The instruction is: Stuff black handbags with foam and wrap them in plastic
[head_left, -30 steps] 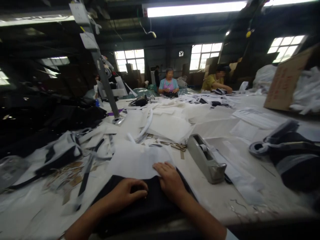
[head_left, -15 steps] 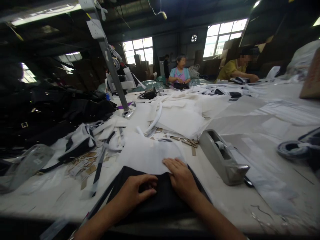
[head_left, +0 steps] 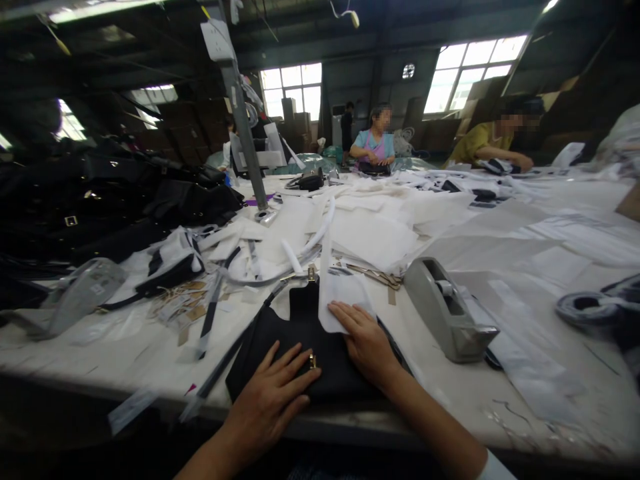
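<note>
A black handbag (head_left: 275, 333) lies flat at the table's front edge. Its flap, tipped with a gold metal clasp piece (head_left: 311, 274), is laid back away from me. My left hand (head_left: 273, 393) rests on the bag front with fingers spread, next to a gold lock (head_left: 313, 361). My right hand (head_left: 363, 337) lies flat on a white foam sheet (head_left: 345, 297), pressing it against the bag's right half. The sheet is folded over, its left edge standing up beside the flap. A dark strap (head_left: 225, 367) runs along the bag's left side.
Right of the bag stands a grey tape dispenser (head_left: 450, 313); another dispenser (head_left: 80, 293) is at the left. White sheets (head_left: 370, 227) cover the table's middle. Black bags (head_left: 100, 193) are piled at left, near a metal post (head_left: 247, 127). Co-workers (head_left: 374, 143) sit across the table.
The white sheet, earlier spread wide over the bag's far part, is now folded to the right, baring the flap and lock. My left hand has opened and flattened on the bag. The view shifted left.
</note>
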`<state>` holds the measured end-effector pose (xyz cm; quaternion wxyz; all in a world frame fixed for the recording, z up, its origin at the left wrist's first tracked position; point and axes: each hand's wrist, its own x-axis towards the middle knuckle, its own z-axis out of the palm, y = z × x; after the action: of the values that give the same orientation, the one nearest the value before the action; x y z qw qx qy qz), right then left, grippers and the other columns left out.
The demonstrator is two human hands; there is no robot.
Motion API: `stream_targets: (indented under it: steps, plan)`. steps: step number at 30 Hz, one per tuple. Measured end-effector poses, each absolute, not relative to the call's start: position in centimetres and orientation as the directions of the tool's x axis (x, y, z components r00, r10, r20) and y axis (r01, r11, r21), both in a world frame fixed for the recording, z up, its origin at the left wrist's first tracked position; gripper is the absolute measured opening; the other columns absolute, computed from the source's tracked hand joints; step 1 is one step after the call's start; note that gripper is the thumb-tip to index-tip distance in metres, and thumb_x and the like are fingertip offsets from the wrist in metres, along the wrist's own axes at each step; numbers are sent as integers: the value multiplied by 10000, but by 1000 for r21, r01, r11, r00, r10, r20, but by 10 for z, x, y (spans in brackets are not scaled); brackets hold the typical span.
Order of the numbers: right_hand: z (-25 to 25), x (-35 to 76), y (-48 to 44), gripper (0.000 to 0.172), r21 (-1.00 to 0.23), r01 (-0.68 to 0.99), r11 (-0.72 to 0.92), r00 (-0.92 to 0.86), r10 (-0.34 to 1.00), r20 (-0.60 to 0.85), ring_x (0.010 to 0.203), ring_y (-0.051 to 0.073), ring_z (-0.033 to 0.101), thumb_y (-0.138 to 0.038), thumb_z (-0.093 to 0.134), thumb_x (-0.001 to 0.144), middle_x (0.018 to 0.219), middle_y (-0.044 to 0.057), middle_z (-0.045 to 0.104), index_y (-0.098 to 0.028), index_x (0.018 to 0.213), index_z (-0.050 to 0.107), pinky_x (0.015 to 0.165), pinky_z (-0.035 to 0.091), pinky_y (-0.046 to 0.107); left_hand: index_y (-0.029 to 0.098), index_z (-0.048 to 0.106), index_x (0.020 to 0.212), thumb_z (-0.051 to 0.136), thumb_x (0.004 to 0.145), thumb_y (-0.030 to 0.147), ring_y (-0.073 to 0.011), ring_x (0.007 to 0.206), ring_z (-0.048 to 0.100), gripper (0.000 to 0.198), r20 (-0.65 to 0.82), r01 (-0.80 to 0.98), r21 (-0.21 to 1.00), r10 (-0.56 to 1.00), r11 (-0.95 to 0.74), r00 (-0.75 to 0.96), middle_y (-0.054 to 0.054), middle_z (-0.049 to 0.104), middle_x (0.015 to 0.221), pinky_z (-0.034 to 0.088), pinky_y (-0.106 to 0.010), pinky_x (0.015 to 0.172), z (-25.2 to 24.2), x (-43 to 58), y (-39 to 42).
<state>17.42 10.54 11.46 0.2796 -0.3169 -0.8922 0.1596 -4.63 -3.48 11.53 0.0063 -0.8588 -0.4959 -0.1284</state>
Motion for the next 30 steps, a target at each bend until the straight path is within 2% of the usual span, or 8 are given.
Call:
stream_targets:
  steps: [6, 12, 15, 18, 20, 23, 26, 30]
  plan:
    - [164, 183, 110, 531, -556, 436, 707, -657, 673, 340, 1295, 191, 514, -73, 414, 879, 1399, 59, 571, -213, 1376, 534, 1109, 410, 375, 357, 299, 1489, 468, 991, 317, -269, 1415, 358, 527, 241, 877, 112, 869, -467, 432, -28, 439, 1507, 338, -592, 1110, 109, -43, -33]
    - [188, 179, 54, 497, -293, 495, 818, -815, 554, 168, 1278, 283, 500, -72, 455, 897, 1286, 114, 629, -226, 1361, 547, 1120, 341, 500, 334, 396, 1453, 464, 985, 293, -286, 1396, 389, 475, 273, 875, 138, 868, -463, 416, -50, 491, 1471, 342, -618, 1097, 110, -40, -35]
    - [175, 172, 33, 479, -231, 508, 830, -852, 523, 4, 1381, 370, 372, -222, 536, 936, 1428, 153, 512, -257, 1412, 498, 1129, 234, 625, 284, 484, 1403, 505, 956, 302, -281, 1355, 446, 448, 341, 856, 157, 840, -493, 421, -77, 560, 1403, 324, -590, 1121, 108, -41, -35]
    - [170, 172, 28, 720, -281, 526, 803, -848, 522, -96, 1446, 435, 210, -520, 643, 864, 1578, 168, 287, -278, 1490, 383, 1130, 157, 673, 249, 542, 1354, 506, 948, 365, -260, 1245, 551, 424, 467, 846, 122, 782, -519, 412, -87, 651, 1277, 325, -527, 1138, 101, -42, -36]
    - [175, 173, 29, 783, -334, 535, 776, -841, 526, -126, 1446, 421, 224, -652, 602, 836, 1594, 144, 257, -313, 1499, 359, 1137, 171, 650, 241, 550, 1346, 470, 964, 347, -244, 1177, 595, 404, 550, 857, 14, 720, -515, 423, -80, 680, 1225, 332, -470, 1137, 94, -43, -38]
    - [185, 168, 32, 504, -332, 582, 743, -803, 589, -89, 1372, 337, 408, -572, 450, 962, 1500, 110, 451, -320, 1393, 519, 1116, 286, 560, 231, 527, 1368, 428, 968, 251, -241, 1137, 618, 413, 583, 871, -107, 680, -479, 445, -76, 693, 1200, 402, -402, 1071, 87, -44, -41]
    - [186, 158, 37, 351, -257, 657, 709, -740, 672, -37, 1192, 298, 569, -442, 466, 990, 1274, 105, 646, -243, 1210, 654, 1014, 409, 488, 217, 564, 1326, 405, 984, 316, -225, 1030, 665, 390, 562, 887, -37, 725, -460, 399, -66, 734, 1075, 512, -341, 921, 88, -43, -42]
    - [174, 151, 45, 449, -191, 633, 750, -758, 651, 43, 1270, 335, 493, -421, 552, 941, 1371, 125, 570, -228, 1347, 542, 1092, 302, 566, 223, 616, 1254, 408, 979, 379, -249, 1094, 646, 378, 516, 874, 94, 774, -477, 367, -72, 735, 1046, 477, -445, 1025, 100, -43, -39]
